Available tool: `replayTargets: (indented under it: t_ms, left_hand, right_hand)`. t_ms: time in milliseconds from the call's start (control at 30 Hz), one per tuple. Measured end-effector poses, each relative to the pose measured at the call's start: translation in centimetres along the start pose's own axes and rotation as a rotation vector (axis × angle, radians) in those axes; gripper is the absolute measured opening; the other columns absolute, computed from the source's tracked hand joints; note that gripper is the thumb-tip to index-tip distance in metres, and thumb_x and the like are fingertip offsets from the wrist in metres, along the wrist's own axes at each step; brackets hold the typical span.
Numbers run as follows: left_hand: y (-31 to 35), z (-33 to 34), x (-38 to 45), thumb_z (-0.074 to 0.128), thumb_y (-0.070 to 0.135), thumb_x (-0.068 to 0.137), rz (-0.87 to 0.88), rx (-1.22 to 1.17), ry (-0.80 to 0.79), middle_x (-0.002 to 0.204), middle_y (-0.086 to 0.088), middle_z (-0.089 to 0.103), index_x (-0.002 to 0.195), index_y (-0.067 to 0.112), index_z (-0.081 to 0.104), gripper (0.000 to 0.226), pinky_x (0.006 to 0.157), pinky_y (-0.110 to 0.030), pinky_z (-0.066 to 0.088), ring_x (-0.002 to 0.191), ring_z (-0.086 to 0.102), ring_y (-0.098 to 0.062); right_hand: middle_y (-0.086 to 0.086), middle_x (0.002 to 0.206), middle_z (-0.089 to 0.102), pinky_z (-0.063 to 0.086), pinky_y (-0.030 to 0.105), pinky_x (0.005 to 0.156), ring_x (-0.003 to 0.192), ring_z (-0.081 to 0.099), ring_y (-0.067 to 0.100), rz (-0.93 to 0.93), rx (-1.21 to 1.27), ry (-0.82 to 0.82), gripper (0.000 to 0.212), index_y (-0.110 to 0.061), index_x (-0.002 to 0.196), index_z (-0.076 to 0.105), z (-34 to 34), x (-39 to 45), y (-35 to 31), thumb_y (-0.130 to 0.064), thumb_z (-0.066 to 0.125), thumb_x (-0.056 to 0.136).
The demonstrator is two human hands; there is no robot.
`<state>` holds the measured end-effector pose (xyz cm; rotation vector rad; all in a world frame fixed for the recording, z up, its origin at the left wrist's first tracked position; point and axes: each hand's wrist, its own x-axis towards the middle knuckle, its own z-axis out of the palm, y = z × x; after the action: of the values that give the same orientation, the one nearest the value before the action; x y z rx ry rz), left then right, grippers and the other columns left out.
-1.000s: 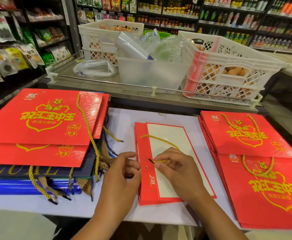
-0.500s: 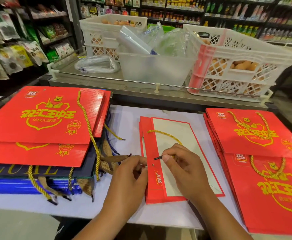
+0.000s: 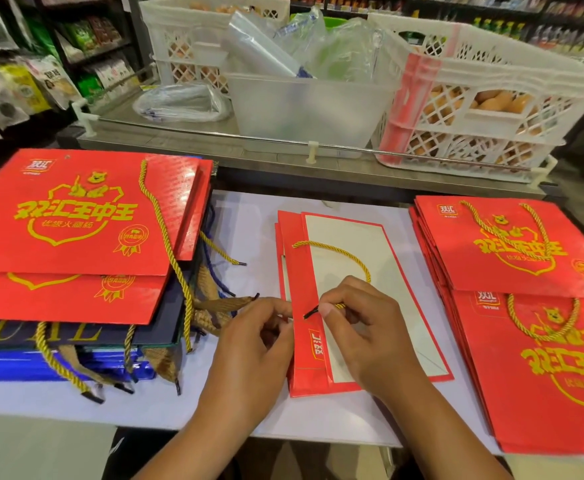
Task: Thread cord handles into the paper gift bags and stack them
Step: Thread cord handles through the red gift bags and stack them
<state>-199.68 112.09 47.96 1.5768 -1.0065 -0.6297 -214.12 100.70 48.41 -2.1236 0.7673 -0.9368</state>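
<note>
R hand [image 3: 363, 327] pinches cord [image 3: 335, 251] tip; L hand [image 3: 256, 344] grips bag [image 3: 304, 358] edge — bag stacks [image 3: 76, 220] either side, crates [image 3: 491, 98] beyond.

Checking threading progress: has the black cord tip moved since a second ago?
Yes. The black cord tip, pinched by the right hand, has swung left toward the bag's red folded edge, off the white panel.

A flat red paper gift bag [image 3: 318, 372] lies centre table, white gusset up. Its gold cord handle [image 3: 339, 252] loops toward 12 o'clock, black tip [image 3: 310, 312] at the bag's red edge strip.
</note>
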Motion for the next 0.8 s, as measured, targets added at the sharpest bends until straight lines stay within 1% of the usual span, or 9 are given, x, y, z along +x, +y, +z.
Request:
replayTargets:
  t_ms: [67, 200, 300, 400, 533, 633, 667, 733, 800]
  left_hand:
    - [0.03, -0.01, 0.02, 0.062, 0.047, 0.093, 0.001, -0.01, 0.002, 0.086, 0.008, 0.072, 0.1, 0.037, 0.072, 0.016, 0.072, -0.04, 0.061, 0.078, 0.069, -0.016]
    - [-0.04, 0.04, 0.09, 0.066, 0.034, 0.098, 0.011, -0.02, 0.0, 0.085, 0.007, 0.071, 0.099, 0.037, 0.072, 0.007, 0.072, -0.041, 0.061, 0.077, 0.068, -0.016]
    - [0.04, 0.0, 0.06, 0.066, 0.029, 0.098, 0.009, -0.028, -0.003, 0.085, 0.007, 0.071, 0.098, 0.037, 0.072, 0.01, 0.071, -0.037, 0.061, 0.077, 0.068, -0.016]
    - [0.17, -0.12, 0.08, 0.067, 0.023, 0.099, 0.014, -0.026, -0.019, 0.081, 0.004, 0.07, 0.094, 0.035, 0.072, 0.014, 0.069, -0.038, 0.06, 0.073, 0.065, -0.015]
    - [0.35, -0.24, 0.01, 0.071, 0.021, 0.096, 0.013, -0.035, -0.04, 0.073, 0.002, 0.062, 0.086, 0.032, 0.068, 0.015, 0.062, -0.028, 0.05, 0.065, 0.053, -0.009]
    - [0.38, -0.26, -0.04, 0.071, 0.016, 0.096, 0.0, -0.053, -0.039, 0.073, -0.001, 0.06, 0.084, 0.027, 0.067, 0.017, 0.065, -0.035, 0.05, 0.066, 0.052, -0.011]
    - [0.47, -0.27, -0.06, 0.071, 0.014, 0.096, -0.004, -0.062, -0.041, 0.072, 0.0, 0.06, 0.083, 0.028, 0.067, 0.019, 0.065, -0.033, 0.05, 0.066, 0.052, -0.01]
    - [0.7, -0.31, -0.13, 0.07, 0.012, 0.096, -0.006, -0.072, -0.05, 0.07, 0.005, 0.061, 0.082, 0.033, 0.068, 0.025, 0.063, -0.025, 0.05, 0.065, 0.053, -0.008]
    - [0.85, -0.35, -0.19, 0.07, 0.013, 0.096, -0.001, -0.067, -0.052, 0.07, 0.007, 0.062, 0.083, 0.035, 0.07, 0.026, 0.062, -0.022, 0.05, 0.064, 0.054, -0.006]
  right_hand:
    - [-0.018, 0.096, 0.069, 0.057, 0.021, 0.084, 0.096, 0.07, 0.01, -0.007, -0.006, -0.004, 0.013, -0.027, 0.101, 0.072, 0.02, -0.05, 0.07, -0.034, 0.062, 0.1]
    - [-0.02, 0.098, 0.068, 0.057, 0.019, 0.085, 0.097, 0.07, 0.007, -0.011, -0.009, -0.025, 0.017, -0.025, 0.104, 0.073, 0.07, -0.15, -0.01, -0.038, 0.062, 0.1]
    - [-0.019, 0.097, 0.067, 0.057, 0.019, 0.082, 0.095, 0.069, 0.007, -0.038, -0.039, -0.06, 0.016, -0.024, 0.103, 0.074, 0.14, -0.2, 0.01, -0.037, 0.064, 0.099]
    - [-0.018, 0.094, 0.066, 0.056, 0.018, 0.079, 0.092, 0.069, 0.01, -0.032, -0.039, -0.075, 0.01, -0.027, 0.101, 0.074, 0.01, -0.17, -0.06, -0.034, 0.068, 0.098]
    - [-0.017, 0.095, 0.068, 0.058, 0.024, 0.08, 0.091, 0.07, 0.013, -0.006, -0.009, -0.11, 0.005, -0.032, 0.101, 0.072, -0.16, -0.2, -0.29, -0.034, 0.069, 0.097]
    - [-0.017, 0.095, 0.069, 0.059, 0.028, 0.08, 0.091, 0.07, 0.013, 0.003, -0.011, -0.136, 0.003, -0.032, 0.1, 0.073, -0.3, -0.22, -0.31, -0.032, 0.071, 0.097]
    - [-0.016, 0.094, 0.069, 0.059, 0.028, 0.08, 0.091, 0.07, 0.013, 0.011, -0.009, -0.142, 0.004, -0.031, 0.099, 0.074, -0.34, -0.21, -0.34, -0.032, 0.071, 0.097]
    - [-0.015, 0.093, 0.07, 0.059, 0.028, 0.08, 0.09, 0.07, 0.013, 0.027, 0.002, -0.15, 0.006, -0.031, 0.098, 0.075, -0.42, -0.19, -0.49, -0.034, 0.07, 0.097]
    - [-0.015, 0.092, 0.07, 0.058, 0.029, 0.08, 0.089, 0.07, 0.012, 0.029, -0.002, -0.159, 0.01, -0.031, 0.098, 0.076, -0.44, -0.14, -0.62, -0.038, 0.068, 0.096]
